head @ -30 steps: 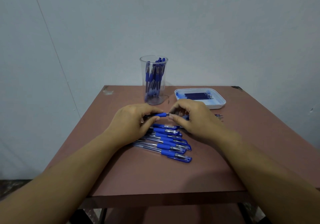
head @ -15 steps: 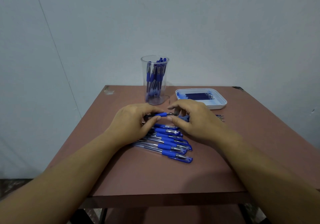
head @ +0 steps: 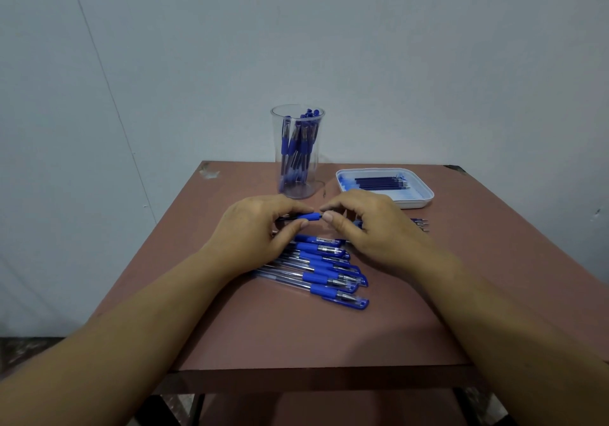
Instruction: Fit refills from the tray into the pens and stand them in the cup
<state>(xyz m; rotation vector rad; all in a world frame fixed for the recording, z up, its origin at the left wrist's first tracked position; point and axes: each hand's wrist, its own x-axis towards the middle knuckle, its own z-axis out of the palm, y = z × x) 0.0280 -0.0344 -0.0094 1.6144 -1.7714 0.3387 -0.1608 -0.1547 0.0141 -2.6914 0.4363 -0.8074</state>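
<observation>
Pen (head: 304, 216) with a blue grip, held level above the middle of the table (head: 296, 336): the left hand (head: 253, 228) pinches its barrel between thumb and fingers, and the right hand (head: 372, 228) pinches its right end, where the tip piece itself is hidden. This looks like the step of twisting the front section on or off, so next it needs a straight, snug turn before going upright into the cup (head: 297, 152) at the far edge, which already holds pens. Refills (head: 379, 182) lie in the tray (head: 425, 195) near the far right corner, and loose pens (head: 323, 267) lie in a row beneath the hands.
</observation>
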